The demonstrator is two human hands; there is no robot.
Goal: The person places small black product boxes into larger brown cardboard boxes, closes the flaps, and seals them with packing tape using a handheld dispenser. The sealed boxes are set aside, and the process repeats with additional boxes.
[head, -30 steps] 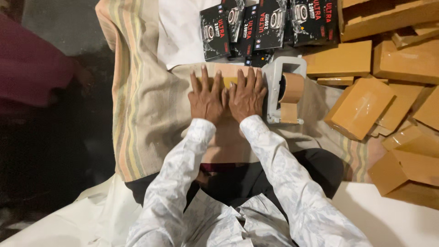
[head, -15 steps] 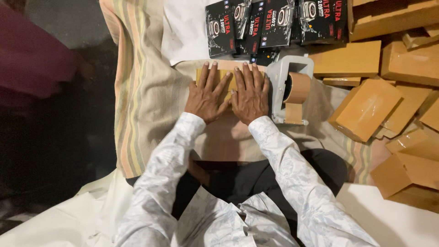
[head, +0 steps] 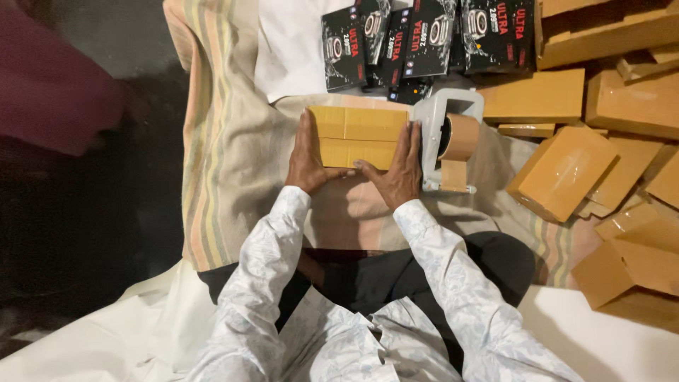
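Box: a flat tan cardboard box (head: 359, 136) lies on the striped cloth in front of the person, its two top flaps meeting in a seam that runs from side to side.
Left hand: the left hand (head: 308, 158) lies flat against the box's left end, fingers straight and close together, pointing away from the body; the thumb reaches along the box's near edge.
Right hand: the right hand (head: 400, 170) presses against the box's right end in the same way, fingers stretched out, thumb tip on the near edge and close to the left thumb.
Grip: neither hand curls around the box; both stay open and clasp it between the palms.
Tape dispenser: a grey tape dispenser (head: 447, 138) with a brown roll stands just right of the box, touching the right hand's outer side.
Black cartons: a row of black printed cartons (head: 424, 39) lies beyond the box.
Sealed parcels: brown taped parcels (head: 566, 170) are piled to the right of the dispenser.
Cloth: the striped cloth (head: 226, 155) spreads under the box and out to its left.
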